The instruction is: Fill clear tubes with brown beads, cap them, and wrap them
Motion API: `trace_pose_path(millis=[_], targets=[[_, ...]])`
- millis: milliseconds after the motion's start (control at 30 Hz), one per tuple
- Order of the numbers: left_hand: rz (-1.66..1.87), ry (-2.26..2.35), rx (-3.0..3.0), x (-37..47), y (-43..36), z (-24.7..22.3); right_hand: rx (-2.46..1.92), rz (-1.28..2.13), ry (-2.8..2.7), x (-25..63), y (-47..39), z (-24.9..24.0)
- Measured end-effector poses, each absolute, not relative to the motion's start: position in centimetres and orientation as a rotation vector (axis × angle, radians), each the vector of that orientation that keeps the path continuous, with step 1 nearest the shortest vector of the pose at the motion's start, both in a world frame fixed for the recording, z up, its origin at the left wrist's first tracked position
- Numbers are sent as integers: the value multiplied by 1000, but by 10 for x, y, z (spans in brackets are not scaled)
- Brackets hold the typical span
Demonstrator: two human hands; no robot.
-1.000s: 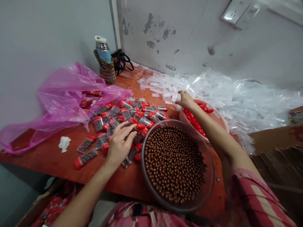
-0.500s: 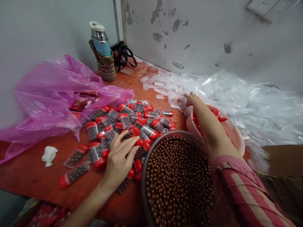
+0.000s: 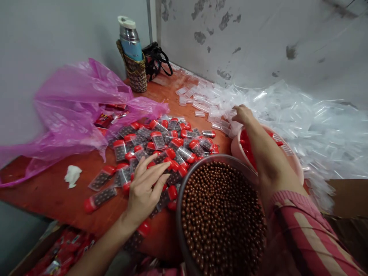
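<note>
My left hand hovers with fingers spread over a heap of small clear plastic cases with red caps, filled with brown balls. It holds nothing. Below its wrist, near the table's front edge, is a blurred capped case. My right hand reaches to the near side of a pile of uncapped clear cases; its fingers look apart, tips partly hidden. Under the right forearm stands a pink basket with red caps. A round tub of glossy brown balls stands between my arms.
A pink plastic bag with red packets lies at the left. Behind it stand a flask in a woven holder and a black bag. Crumpled white tissue lies front left. Red packets fill a box below the table edge.
The view has shifted slightly, moving things right and up. A capped case now shows below my left wrist, where none was visible before. Both hands keep nearly the same places.
</note>
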State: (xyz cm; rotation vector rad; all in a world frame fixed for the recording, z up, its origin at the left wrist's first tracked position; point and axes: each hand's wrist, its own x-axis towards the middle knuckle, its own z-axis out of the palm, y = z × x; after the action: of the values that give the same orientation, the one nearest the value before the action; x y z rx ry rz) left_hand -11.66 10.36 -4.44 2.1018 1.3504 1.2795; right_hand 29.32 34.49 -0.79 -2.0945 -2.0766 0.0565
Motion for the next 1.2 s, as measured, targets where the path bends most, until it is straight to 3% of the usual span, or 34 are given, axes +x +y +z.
trace_pose_path(millis=[167,333,500,633,867,1067,1200], targets=[[1317,1357,2108,-119,98,-28,-2017,-172,-1995,262,288,46],[1337,1191,2140,-91,87,-4,-1698,51,-2217,229,170,82],[1065,884,2267,-35,76,8,-1572,496,-2464,201,84,53],[871,841,2293,-10,74,3,-1520,595,-2413,204,69,23],[887,987,1889,-15,72,3,-1614,467,-2138,209,37,31],[861,748,1551,-13,61,8,-1396,890,-1952,191,17,34],[983,859,1521,-23,70,6,-1508,888,-1908,203,8,28]])
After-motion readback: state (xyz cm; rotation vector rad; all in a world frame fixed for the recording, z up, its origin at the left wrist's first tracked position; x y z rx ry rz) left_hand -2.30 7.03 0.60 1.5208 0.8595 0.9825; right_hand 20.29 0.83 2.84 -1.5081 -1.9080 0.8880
